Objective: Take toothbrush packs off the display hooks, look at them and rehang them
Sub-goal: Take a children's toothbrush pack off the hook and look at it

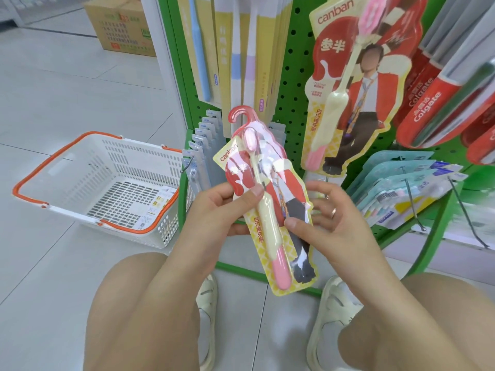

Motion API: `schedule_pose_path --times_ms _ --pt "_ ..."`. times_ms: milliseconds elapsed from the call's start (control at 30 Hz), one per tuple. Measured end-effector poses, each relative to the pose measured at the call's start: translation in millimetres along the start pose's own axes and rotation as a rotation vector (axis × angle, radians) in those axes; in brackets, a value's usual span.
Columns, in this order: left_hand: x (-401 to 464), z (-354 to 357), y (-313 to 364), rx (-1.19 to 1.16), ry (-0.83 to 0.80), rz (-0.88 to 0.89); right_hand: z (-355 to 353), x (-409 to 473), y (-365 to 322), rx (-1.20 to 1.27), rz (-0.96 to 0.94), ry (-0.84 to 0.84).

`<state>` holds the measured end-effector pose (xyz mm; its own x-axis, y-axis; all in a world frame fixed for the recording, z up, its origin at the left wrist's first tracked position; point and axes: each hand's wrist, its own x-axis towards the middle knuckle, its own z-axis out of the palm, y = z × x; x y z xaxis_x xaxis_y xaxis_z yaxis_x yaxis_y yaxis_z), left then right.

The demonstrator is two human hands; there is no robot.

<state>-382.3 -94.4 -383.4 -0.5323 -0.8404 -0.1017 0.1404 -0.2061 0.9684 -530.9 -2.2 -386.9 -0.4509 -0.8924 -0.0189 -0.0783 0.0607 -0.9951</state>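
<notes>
Canban toothbrush pack (263, 207) is held face-up near the green pegboard rack (292, 84), off its hook for inspection; left hand (214, 210) and right hand (332, 218) fingers clamp its edges, thumbs on front

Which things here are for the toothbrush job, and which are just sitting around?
For the job:
- toothbrush pack, held by the left hand and the right hand
- matching pack hanging on the green rack

Just sitting around:
- white basket on the floor
- cardboard box
- red toothpaste tubes
</notes>
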Motion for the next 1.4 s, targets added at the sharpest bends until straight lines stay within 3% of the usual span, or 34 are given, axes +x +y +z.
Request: schedule_pose_path --times_ms 100,200,333,567,700,900,1100,1400 --pt "-0.9 3.1 -0.3 0.011 0.042 0.036 3.1 -1.6 1.1 -0.349 -0.327 0.200" --pt "-2.2 5.8 -2.7 0.036 0.069 0.077 2.5 -3.5 3.7 -0.395 -0.459 0.178" --pt "-7.1 13.3 -7.4 0.151 0.083 0.172 9.6 -1.4 12.8 -0.416 -0.345 0.000" --pt "-12.8 18.5 -14.3 0.297 0.063 0.237 9.0 -2.5 10.3 -0.409 -0.286 -0.074" --pt "-14.2 20.5 -12.9 0.271 0.036 0.252 7.4 -1.2 11.2 -0.265 -0.235 -0.057" --pt "-3.2 10.9 -6.6 0.344 0.297 0.361 1.1 0.0 5.2 0.003 -0.095 -0.113" --pt "-2.9 8.2 -1.5 0.088 0.098 0.069 3.0 0.8 3.1 0.124 0.027 -0.194" --pt "-2.6 7.4 -3.6 0.064 0.091 0.031 0.2 2.6 -0.9 0.161 0.047 -0.081"
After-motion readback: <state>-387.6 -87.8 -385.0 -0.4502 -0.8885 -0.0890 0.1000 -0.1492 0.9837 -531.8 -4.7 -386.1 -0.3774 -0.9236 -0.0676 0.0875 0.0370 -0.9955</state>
